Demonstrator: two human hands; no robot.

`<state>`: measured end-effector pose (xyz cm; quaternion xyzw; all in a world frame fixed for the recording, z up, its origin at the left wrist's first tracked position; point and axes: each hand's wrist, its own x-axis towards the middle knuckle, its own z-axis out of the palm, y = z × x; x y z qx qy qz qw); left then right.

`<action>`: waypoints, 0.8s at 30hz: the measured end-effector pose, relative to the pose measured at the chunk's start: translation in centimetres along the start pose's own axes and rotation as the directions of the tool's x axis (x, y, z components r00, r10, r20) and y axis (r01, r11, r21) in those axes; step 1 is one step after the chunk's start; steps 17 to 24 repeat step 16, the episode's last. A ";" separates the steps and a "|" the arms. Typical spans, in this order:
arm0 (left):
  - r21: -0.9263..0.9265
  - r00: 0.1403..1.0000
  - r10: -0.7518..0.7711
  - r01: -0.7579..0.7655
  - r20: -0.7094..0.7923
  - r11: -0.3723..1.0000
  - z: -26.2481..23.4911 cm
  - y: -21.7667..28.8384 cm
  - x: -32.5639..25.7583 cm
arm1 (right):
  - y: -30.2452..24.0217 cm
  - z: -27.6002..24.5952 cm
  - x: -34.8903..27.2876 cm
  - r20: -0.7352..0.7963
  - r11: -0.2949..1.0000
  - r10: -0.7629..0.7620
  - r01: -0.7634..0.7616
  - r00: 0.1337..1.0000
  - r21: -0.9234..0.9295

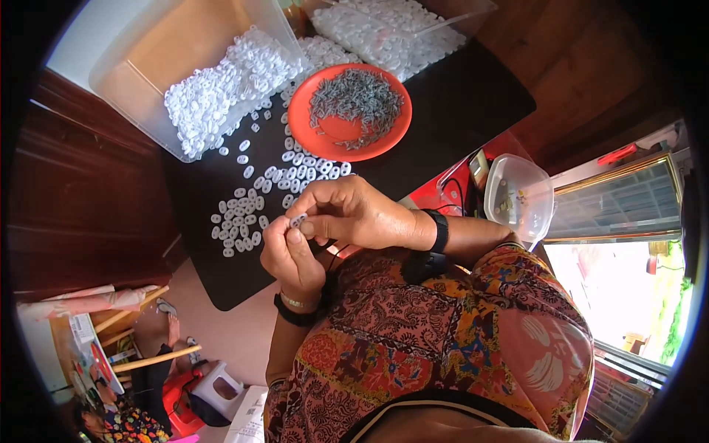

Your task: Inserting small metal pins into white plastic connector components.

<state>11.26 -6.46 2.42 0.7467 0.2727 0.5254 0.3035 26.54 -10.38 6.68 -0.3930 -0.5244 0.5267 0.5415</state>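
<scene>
My left hand (292,260) and my right hand (362,213) meet above the near edge of the black table. Between their fingertips is a small white oval plastic piece (298,220) with dark holes, gripped by the left thumb and finger. The right thumb and forefinger pinch at the same piece; whether they also hold a screw is hidden. Just beyond my hands sits an orange-red plate (298,111) heaped with small grey screws (362,103). Similar oval pieces (240,218) lie in a loose cluster left of my hands, with more (303,171) scattered before the plate.
A clear plastic bin (133,81) tilts at the far left, spilling white pieces. Behind the plate lies a bulging clear bag (391,37) of them. A clear tub (521,196) stands to the right of the black table (465,96). Another person (125,413) is at the lower left.
</scene>
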 end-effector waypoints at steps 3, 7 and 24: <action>-0.138 0.990 -0.131 0.136 0.046 0.981 -0.4 0.6 0.0 | -0.5 -0.5 0.4 0.042 0.998 0.054 -0.053 0.998 -0.023; -0.311 0.967 -0.244 0.254 0.070 0.916 -0.3 1.8 1.1 | -0.7 -0.4 0.2 0.024 0.997 0.052 -0.053 0.998 0.057; -0.367 0.946 -0.310 0.323 0.096 0.872 -0.8 1.7 1.3 | -0.2 -0.1 0.3 0.024 0.996 0.061 -0.062 0.998 0.065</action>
